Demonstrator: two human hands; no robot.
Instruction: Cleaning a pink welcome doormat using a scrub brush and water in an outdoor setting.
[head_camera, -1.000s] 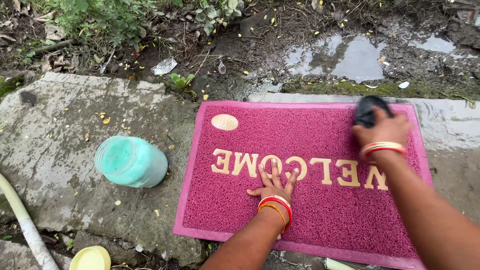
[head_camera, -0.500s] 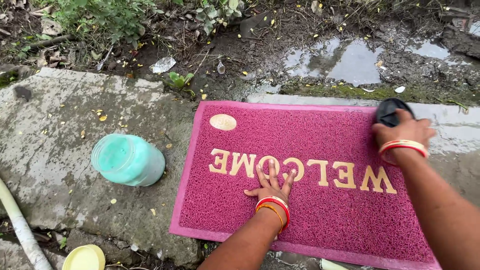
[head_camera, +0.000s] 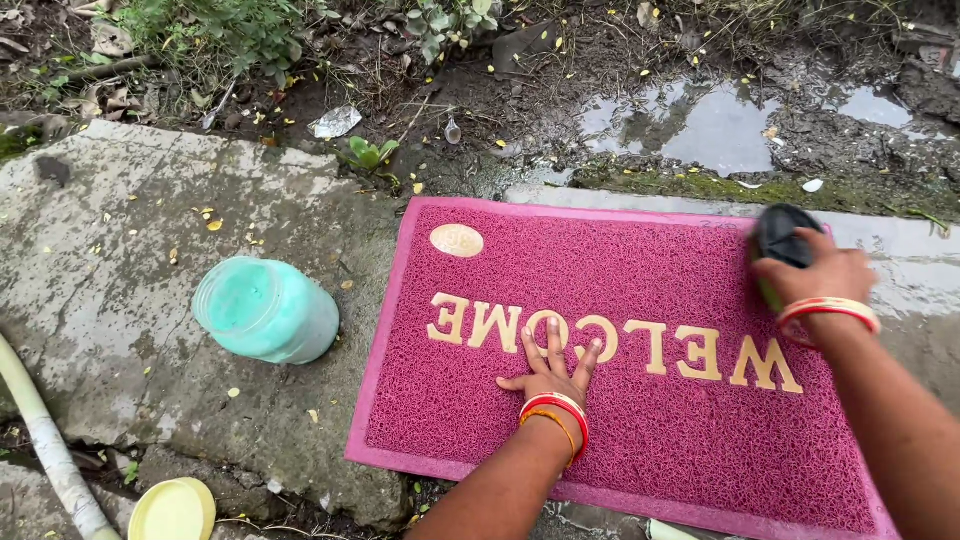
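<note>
- At far left I see a pale hose (head_camera: 45, 440) crossing the edge of a cracked, damp concrete slab (head_camera: 130, 240), with a yellow lid (head_camera: 172, 510) lying near the bottom.
- A mint-green jar (head_camera: 265, 310) stands on the slab, just beside the mat.
- The pink mat (head_camera: 620, 370) with gold letters lies flat, partly on the slab.
- My left hand (head_camera: 550, 365) rests open, fingers spread, palm pressed on the mat's lettering, gripping nothing.
- My right hand (head_camera: 815, 275) is closed around a dark brush (head_camera: 780, 235) at the mat's far right corner.
- Beyond the mat I see mud, puddles (head_camera: 720, 125), scattered leaves and weeds (head_camera: 230, 35).
</note>
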